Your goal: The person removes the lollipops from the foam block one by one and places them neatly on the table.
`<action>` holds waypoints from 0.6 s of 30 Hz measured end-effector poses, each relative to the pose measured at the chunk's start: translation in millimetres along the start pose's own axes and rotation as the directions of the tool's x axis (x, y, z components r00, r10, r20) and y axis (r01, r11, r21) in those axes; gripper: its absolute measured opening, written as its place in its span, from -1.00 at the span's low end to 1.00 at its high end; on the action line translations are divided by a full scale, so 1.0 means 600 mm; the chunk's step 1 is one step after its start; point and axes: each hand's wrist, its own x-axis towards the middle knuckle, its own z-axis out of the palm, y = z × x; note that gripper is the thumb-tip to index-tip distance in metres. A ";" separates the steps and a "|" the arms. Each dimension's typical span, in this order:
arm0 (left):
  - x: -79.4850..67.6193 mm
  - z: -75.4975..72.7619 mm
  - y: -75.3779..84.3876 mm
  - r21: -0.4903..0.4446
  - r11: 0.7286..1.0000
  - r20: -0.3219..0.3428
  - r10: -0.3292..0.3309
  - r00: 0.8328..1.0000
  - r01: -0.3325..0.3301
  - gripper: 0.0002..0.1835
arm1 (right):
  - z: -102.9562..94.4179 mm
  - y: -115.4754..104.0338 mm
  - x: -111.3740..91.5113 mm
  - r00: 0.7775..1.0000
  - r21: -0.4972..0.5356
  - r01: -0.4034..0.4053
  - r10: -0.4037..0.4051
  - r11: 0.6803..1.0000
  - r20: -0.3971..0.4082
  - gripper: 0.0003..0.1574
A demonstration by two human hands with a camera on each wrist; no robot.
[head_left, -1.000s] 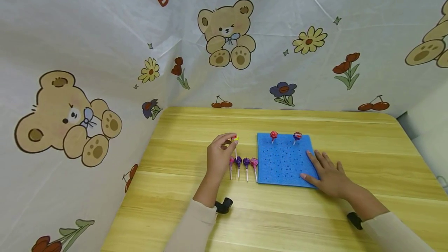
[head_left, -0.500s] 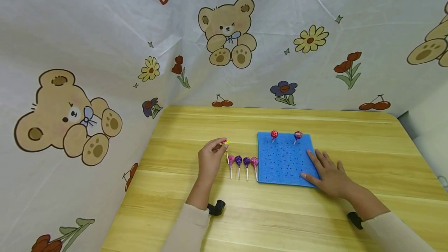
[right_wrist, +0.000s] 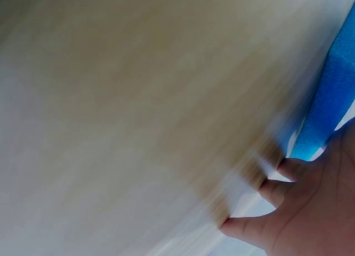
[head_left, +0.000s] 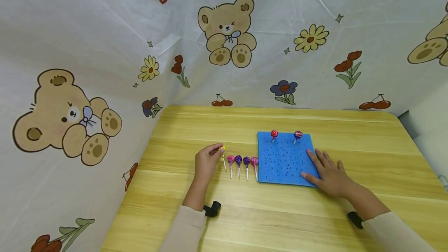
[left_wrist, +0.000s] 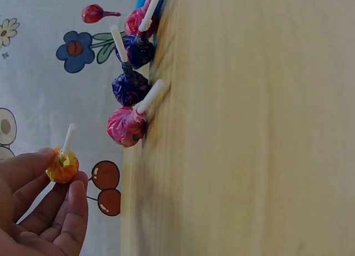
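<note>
The left hand reaches forward with its wrist raised, thumb and fingertips pinching a yellow lollipop by its wrapped head; the white stick slants out below the fingers in the head view, and whether its tip meets the tabletop cannot be told; the right hand lies spread with straight fingers, thumb and index finger resting on the right edge of the blue foam board, the other fingers beyond that edge; between the left hand and the board lies a row of four lollipops, pink, purple, purple and pink, sticks toward the person, the last just beside the board; near the board's far edge stand a red lollipop and a red-and-blue lollipop, well apart; behind the tabletop hangs a bear-printed cloth.
</note>
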 end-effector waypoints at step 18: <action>0.005 -0.003 -0.026 0.113 0.990 0.047 -0.084 0.995 0.079 -0.79 | -0.008 -0.007 0.002 0.998 -0.025 -0.031 0.032 0.999 0.058 0.18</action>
